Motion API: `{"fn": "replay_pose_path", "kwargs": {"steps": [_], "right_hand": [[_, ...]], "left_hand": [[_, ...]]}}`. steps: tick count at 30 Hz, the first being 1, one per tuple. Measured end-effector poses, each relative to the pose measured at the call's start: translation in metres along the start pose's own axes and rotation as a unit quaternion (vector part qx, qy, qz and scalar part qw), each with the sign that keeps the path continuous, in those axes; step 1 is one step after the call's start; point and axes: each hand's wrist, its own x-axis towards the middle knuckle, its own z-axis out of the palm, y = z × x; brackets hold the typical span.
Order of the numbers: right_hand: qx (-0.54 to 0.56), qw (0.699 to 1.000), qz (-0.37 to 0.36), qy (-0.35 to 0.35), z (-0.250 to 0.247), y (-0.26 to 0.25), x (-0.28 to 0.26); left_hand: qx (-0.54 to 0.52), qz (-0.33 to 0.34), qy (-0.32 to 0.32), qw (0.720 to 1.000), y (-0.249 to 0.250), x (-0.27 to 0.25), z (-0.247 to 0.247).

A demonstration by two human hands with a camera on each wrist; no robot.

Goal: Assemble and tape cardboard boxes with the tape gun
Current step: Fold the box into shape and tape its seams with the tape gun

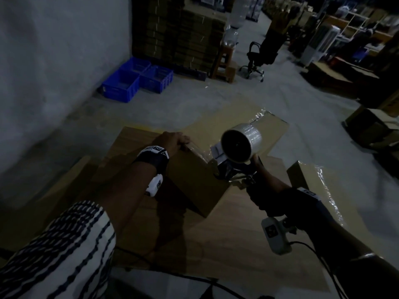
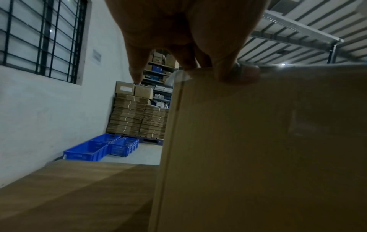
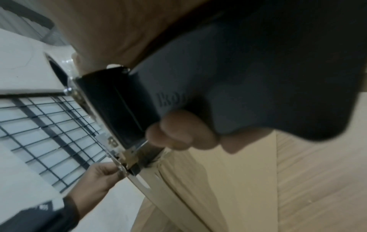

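Nearest, the right hand is clenched round the dark handle of the tape gun, whose front end presses on the upper edge of the cardboard box standing on the wooden table, while farther off the left hand grips that box's far top corner, fingers curled over its edge.

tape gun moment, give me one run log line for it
left hand: grips top edge of cardboard box | right hand: holds tape gun against box | tape: on box's top edge | surface: flat cardboard
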Motion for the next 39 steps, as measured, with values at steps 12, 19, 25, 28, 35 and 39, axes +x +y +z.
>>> {"fn": "replay_pose_path", "kwargs": {"steps": [12,19,25,28,35,39], "right_hand": [[0.003,0.999,0.037,0.005,-0.007,0.008,-0.005],[-0.014,0.999,0.043,0.029,-0.017,0.022,-0.015],[0.0,0.999,0.031,0.032,-0.014,0.024,-0.015],[-0.001,0.999,0.031,0.038,-0.016,0.025,-0.016],[0.013,1.0,0.016,0.024,-0.018,0.03,-0.012],[0.015,0.999,0.015,0.03,-0.021,0.034,-0.007]], "left_hand": [[-0.002,0.018,-0.006,1.0,-0.001,0.0,-0.004],[-0.009,0.018,0.021,1.0,0.006,0.004,-0.005],[0.037,0.009,0.01,0.999,0.009,0.001,-0.006],[0.063,0.03,-0.023,0.997,0.008,-0.003,-0.005],[0.054,0.142,-0.042,0.987,0.057,-0.02,0.025],[-0.048,0.105,-0.094,0.989,0.067,-0.019,0.045]]}}
